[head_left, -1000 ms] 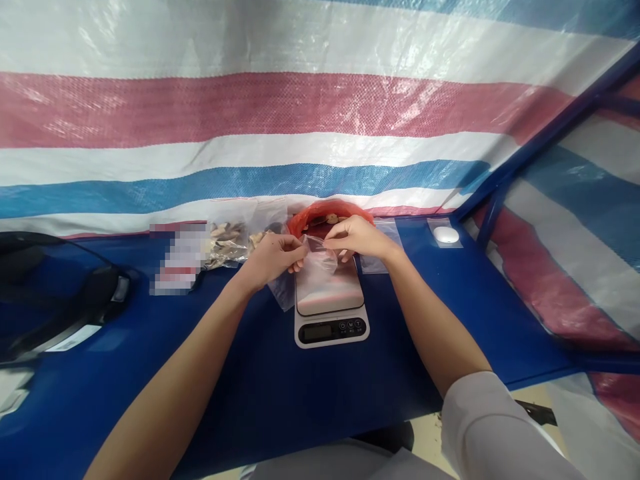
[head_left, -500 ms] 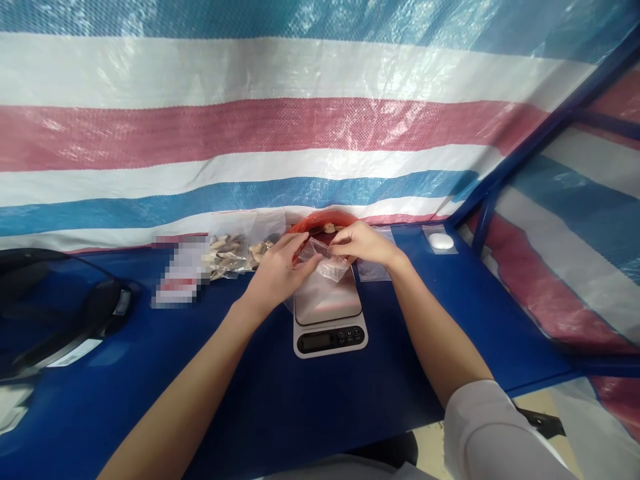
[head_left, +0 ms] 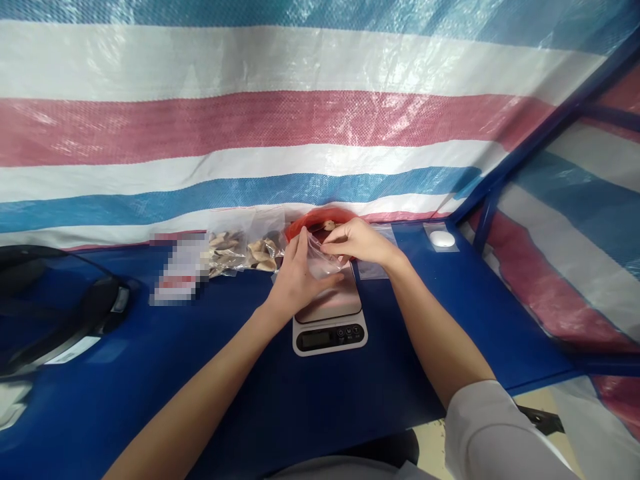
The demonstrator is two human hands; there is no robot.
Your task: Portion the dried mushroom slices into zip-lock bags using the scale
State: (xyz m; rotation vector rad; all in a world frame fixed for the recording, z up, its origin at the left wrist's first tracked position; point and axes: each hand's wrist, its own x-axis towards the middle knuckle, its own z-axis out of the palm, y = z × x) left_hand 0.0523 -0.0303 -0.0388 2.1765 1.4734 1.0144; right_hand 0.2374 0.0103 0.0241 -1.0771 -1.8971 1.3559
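Note:
Over the kitchen scale (head_left: 327, 301), a clear plastic bag (head_left: 323, 262) is between my two hands. My left hand (head_left: 296, 277) is round the bag's left side, fingers pointing up and thumb stretched across its front. My right hand (head_left: 357, 241) pinches the bag's upper right edge between thumb and fingers. The scale has a flat top, a dark display and several buttons; its rear part is hidden by the bag and hands. Just behind stands a red plastic bag (head_left: 320, 217) with pale dried pieces (head_left: 329, 226) showing inside.
Left of the scale lie clear bags of dried slices (head_left: 227, 253) (head_left: 264, 253) and a blurred packet (head_left: 183, 270). Flat clear bags (head_left: 375, 268) are at the right, with a small white oval object (head_left: 442, 239) farther along. A black visor-like object (head_left: 85, 327) occupies the table's left end.
My left hand has turned more upright and shifted slightly right, its thumb now across the clear bag's front. The dried slices beside it show more. My right hand keeps its pinch.

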